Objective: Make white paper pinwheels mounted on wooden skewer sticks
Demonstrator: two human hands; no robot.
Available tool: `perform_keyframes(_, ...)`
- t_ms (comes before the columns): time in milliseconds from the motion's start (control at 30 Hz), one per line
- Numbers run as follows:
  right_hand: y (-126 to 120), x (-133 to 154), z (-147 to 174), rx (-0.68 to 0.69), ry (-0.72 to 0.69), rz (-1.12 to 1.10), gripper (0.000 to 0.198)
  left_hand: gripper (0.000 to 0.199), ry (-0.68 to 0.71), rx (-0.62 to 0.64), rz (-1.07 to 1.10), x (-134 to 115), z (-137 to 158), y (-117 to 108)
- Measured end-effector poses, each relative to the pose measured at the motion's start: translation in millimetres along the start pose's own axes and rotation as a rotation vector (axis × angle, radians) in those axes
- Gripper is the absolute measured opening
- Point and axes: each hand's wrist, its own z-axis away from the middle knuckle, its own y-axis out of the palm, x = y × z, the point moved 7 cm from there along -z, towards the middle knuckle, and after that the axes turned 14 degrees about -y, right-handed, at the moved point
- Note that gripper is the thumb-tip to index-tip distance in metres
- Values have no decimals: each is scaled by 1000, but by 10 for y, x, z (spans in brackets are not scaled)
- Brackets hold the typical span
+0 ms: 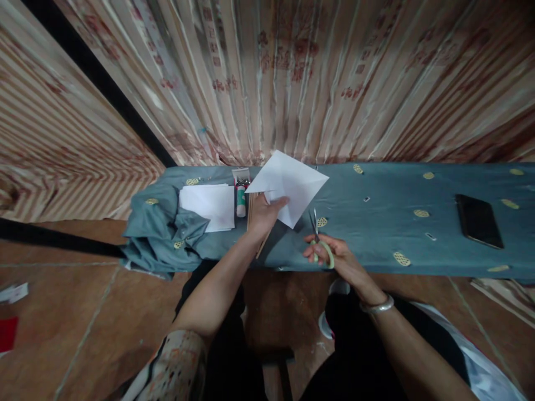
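My left hand point(266, 214) grips a white sheet of paper point(295, 181) near its lower left edge, thumb lying across the face. The sheet is turned so that its corners point up, sideways and down. In my right hand point(334, 253) is a pair of scissors point(316, 223) with pale green handles, fingers in and around the loops. Its blades point up and look slightly parted, just right of the paper's lowest corner and apart from it.
A blue cloth point(376, 217) with yellow pineapple-like prints covers the narrow bench. On it lie a paper stack point(209, 206), a green glue stick point(241, 201), a small open box point(241, 175) and a black phone point(479, 221). Behind hangs a striped curtain point(292, 83).
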Motion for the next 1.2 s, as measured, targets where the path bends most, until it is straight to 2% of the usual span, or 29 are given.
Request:
perform_keyframes(100,151,-32,73,162,60,-38,52,31,8,-10,-2,-1,-41,-17)
perform_keyframes(200,217,-53,105,212,99,-60,54,30,39,-22,-28,-25,-47,-1)
perform_keyframes(400,227,-60,92,184,121,-63,56,33,46,5,-44,-23,-20,103)
perform_keyframes(533,202,-50,81,150,108,-63,54,28,5,34,-45,31,2,173)
perform_keyframes(700,181,-62,70,140,96,-65,53,27,31,52,-58,54,39,222)
perform_keyframes(1200,172,-71,50,128,90,-60,51,24,5,72,-42,88,64,245)
